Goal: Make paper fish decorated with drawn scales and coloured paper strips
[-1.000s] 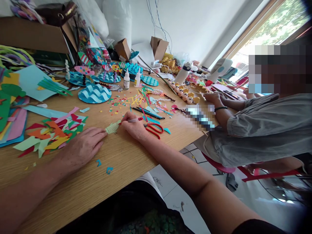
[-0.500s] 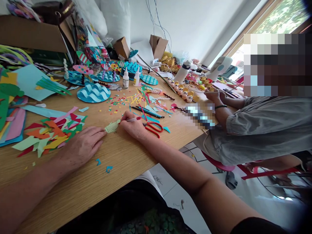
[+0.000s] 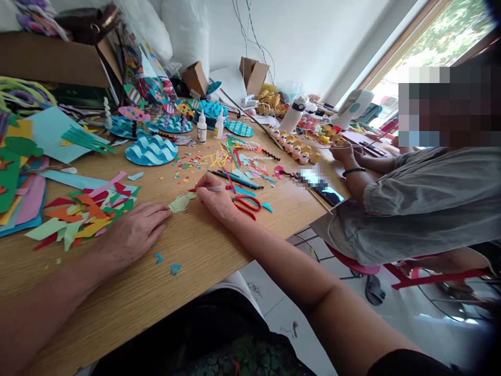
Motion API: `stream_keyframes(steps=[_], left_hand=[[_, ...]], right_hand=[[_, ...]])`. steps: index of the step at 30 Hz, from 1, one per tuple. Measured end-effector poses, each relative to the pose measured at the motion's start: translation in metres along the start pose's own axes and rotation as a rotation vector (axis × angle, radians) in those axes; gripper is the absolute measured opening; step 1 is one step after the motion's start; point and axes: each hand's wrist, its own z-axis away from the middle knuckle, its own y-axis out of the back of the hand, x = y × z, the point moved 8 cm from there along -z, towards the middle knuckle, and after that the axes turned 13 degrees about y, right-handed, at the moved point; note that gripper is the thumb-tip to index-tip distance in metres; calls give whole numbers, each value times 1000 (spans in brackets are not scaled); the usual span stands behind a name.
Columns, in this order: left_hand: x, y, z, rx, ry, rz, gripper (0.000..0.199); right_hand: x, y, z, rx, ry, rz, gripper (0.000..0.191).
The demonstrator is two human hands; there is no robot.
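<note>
The left hand (image 3: pixel 131 232) lies almost flat on the brown wooden table (image 3: pixel 203 266), left of the middle of the frame. Its fingers are out long and close together, not curled around anything. Their tips touch the left end of a small, pale green paper shape (image 3: pixel 180 203) that looks like a fish with tiny scales drawn on it. This paper lies on the table, between the two hands.

The right hand (image 3: pixel 217 202) is closed, its fingers pinching a thin pen with a red tip and a see-through body (image 3: pixel 214 188). The red tip points left, near the right end of the green paper.

Just right of that hand are scissors with red handles (image 3: pixel 252 206). Two little bright blue paper bits (image 3: pixel 176 269) are below the green paper. A big, messy pile of colourful paper scraps (image 3: pixel 88 214) is at the left. Higher up sits a round blue piece with pale wavy strips (image 3: pixel 151 150). A person in a grey top (image 3: pixel 422 203) sits at the right of the frame.
</note>
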Motion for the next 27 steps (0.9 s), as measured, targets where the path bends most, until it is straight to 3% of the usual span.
stream_keyframes(steps=[5,10,15,27], left_hand=[[-5,-2,0,23,-26,-29,41],[-9,-5,1,19,-33,-43,43],[-8,0,1,44,-18,-1,41],[-20,9,-3,117,97,53,35]], right_hand=[[-5,0,-3,-57,75,20,13],[-4,1,-5,-157,135,213,14],[-5,-5,-3,-251,158,295,31],[-4,-15,-5,-303,246,349,34]])
